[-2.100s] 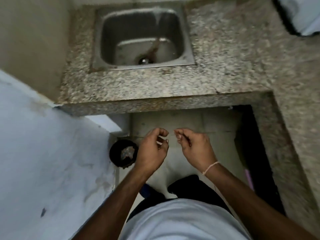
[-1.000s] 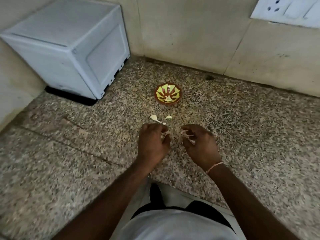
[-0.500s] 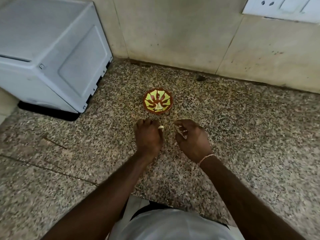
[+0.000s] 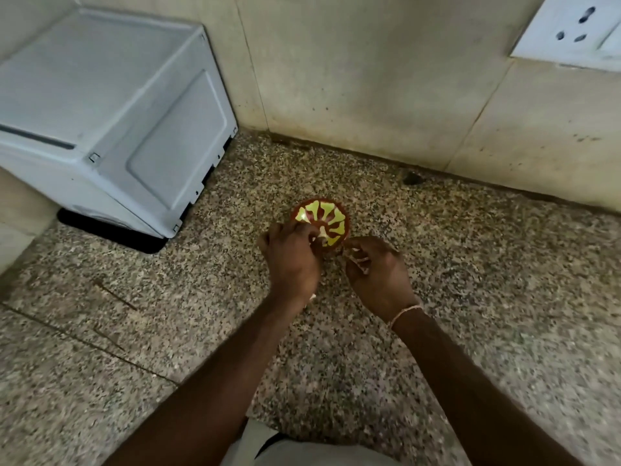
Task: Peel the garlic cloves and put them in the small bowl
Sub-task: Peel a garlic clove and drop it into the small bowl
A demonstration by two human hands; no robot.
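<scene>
Right now the left hand [image 4: 292, 260] reaches over the near left rim of the small round red bowl with yellow petals [image 4: 331, 218], fingers bent; what it holds is too blurry to tell. Just right of it, the right hand [image 4: 379, 277] curls round pale garlic skin bits [image 4: 361, 260]. Both hover above the speckled stone counter [image 4: 470, 264], with a grey box machine [image 4: 111, 105] far left.

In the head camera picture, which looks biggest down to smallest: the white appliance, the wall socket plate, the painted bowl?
Largest to smallest as they look:
1. White appliance, by far.
2. Wall socket plate, though the frame edge cuts it off.
3. Small bowl, partly covered by the left hand.
</scene>
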